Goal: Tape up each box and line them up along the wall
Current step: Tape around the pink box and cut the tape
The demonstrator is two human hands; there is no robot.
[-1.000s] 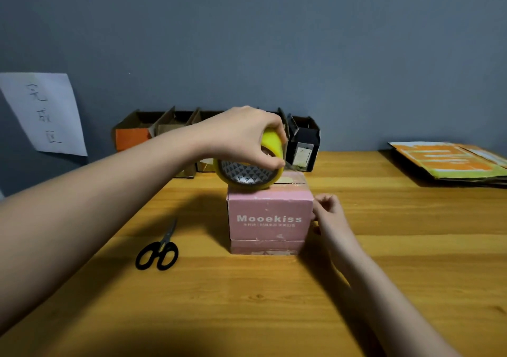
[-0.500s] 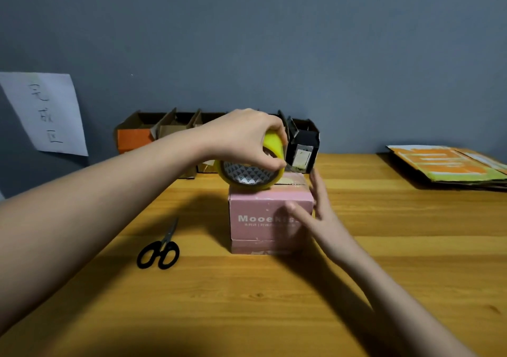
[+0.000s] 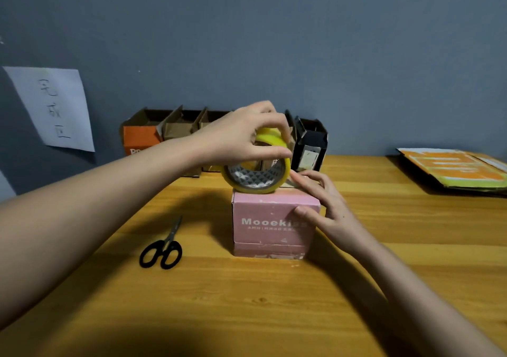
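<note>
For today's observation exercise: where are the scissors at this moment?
In the head view the scissors lie flat on the wooden table, left of the pink box and apart from it, below the left forearm, with no hand touching them.

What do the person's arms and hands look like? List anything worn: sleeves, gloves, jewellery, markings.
Both forearms are bare as far as the frame shows, with no sleeve in view. The left hand and right hand wear no gloves. No rings, watch, bracelets or markings show on the fingers or wrists. Nails look short and unpainted.
</note>
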